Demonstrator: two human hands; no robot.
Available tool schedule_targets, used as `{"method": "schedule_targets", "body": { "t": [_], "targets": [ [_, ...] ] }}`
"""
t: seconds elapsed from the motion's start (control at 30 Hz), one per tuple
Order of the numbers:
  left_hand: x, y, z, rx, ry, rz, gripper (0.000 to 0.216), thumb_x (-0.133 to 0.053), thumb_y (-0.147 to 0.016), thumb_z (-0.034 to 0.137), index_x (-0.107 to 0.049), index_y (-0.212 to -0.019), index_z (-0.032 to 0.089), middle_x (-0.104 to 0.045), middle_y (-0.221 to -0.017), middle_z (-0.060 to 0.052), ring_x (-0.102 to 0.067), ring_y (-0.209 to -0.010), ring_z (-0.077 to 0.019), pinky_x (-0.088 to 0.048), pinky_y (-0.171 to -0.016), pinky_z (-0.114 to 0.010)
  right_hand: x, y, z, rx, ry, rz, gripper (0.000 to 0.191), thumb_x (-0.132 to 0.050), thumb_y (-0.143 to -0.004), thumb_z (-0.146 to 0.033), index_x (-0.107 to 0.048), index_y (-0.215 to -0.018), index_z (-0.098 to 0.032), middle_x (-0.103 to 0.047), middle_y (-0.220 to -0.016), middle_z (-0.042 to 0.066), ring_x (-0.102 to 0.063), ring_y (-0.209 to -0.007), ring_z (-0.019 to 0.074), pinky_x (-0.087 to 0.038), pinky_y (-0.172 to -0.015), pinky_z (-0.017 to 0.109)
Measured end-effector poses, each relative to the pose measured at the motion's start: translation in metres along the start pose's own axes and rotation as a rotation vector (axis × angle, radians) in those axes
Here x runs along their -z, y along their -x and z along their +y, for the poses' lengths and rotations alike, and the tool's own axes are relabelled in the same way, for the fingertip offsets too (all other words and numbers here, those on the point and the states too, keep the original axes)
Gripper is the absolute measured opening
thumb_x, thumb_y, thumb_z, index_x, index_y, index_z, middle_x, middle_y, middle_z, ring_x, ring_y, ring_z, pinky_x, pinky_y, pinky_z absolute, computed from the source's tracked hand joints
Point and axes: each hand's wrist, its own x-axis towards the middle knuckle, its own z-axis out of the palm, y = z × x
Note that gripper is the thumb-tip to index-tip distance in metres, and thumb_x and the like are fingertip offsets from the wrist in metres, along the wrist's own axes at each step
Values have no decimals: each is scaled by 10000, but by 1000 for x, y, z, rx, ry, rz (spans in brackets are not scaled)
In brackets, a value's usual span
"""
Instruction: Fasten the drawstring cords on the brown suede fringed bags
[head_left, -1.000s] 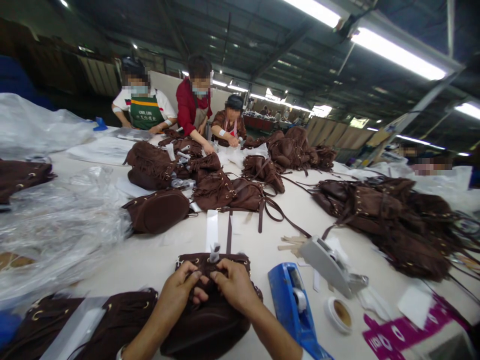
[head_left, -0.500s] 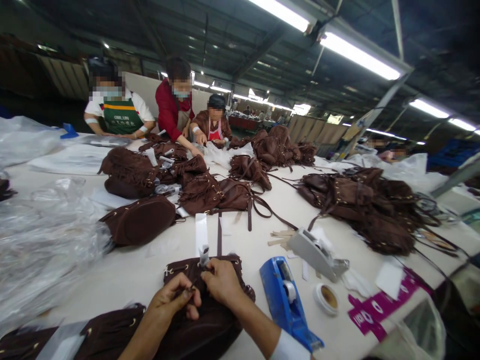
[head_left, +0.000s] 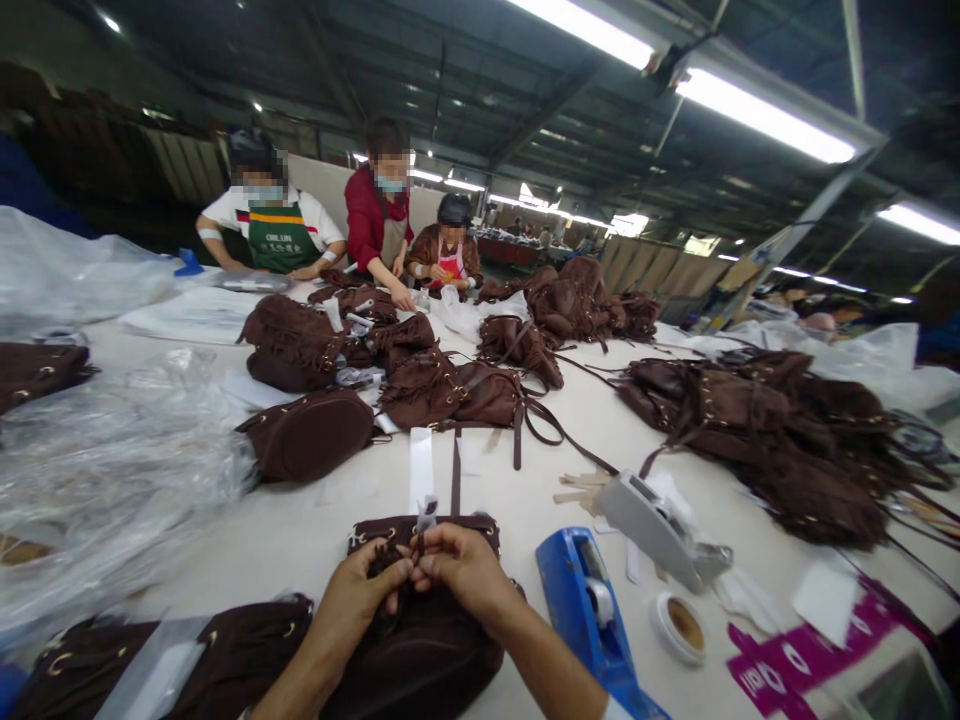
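Pale worktop (head_left: 510, 505) spans mid-frame. Brown bag (head_left: 420, 655) lies at lower centre. Left hand (head_left: 366, 582) and right hand (head_left: 463, 568) meet above it, fingertips pinched on a dark strand (head_left: 419, 543). Judged risk: uneven pull or a loose pinch could let the strand slip.

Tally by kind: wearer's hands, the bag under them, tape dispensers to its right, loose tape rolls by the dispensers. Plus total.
Hands: 2 (left hand, right hand)
Bag: 1
Dispensers: 2 (blue dispenser, grey dispenser)
Loose tape roll: 1
Total: 6
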Motion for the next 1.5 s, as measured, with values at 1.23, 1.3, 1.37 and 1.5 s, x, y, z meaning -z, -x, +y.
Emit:
{"method": "schedule_targets", "body": {
  "t": [1.23, 1.3, 1.37, 1.5],
  "targets": [
    [0, -13, -8, -38, 52, -94, 424, -751, -717, 515, -638, -924, 162, -563, -491, 60, -433, -422, -84, -300, -455, -187, -5, 4, -7, 156, 342, 103, 225, -564, -845, -252, -757, -941, -187, -623, -711, -10, -542, -499, 74, -430, -488, 187],
    [0, -13, -7, -32, 13, -55, 418, -740, -712, 529, -652, -893, 163, -540, -457, 62, -427, -414, -93, -289, -451, -193, -6, 5, -8, 176, 393, 113, 238, -553, -855, -228, -763, -964, -207, -630, -744, -7, -549, -506, 80, -438, -494, 195],
    [0, -11, -7, -35, -12, -25, 408, -733, -704, 536, -662, -862, 167, -524, -437, 64, -423, -408, -96, -282, -449, -195, -6, 6, -8, 235, 494, 132, 238, -548, -872, -218, -765, -968, -231, -653, -771, -1, -589, -572, 101, -468, -559, 210],
    [1, -7, -4, -28, -2, -27, 377, -716, -726, 532, -660, -838, 176, -485, -421, 75, -396, -401, -90, -272, -452, -195, -3, 6, -7, 387, 827, 233, 254, -505, -905, -172, -741, -982, -226, -717, -934, 38, -658, -876, 164, -470, -838, 260]
  ]
}}
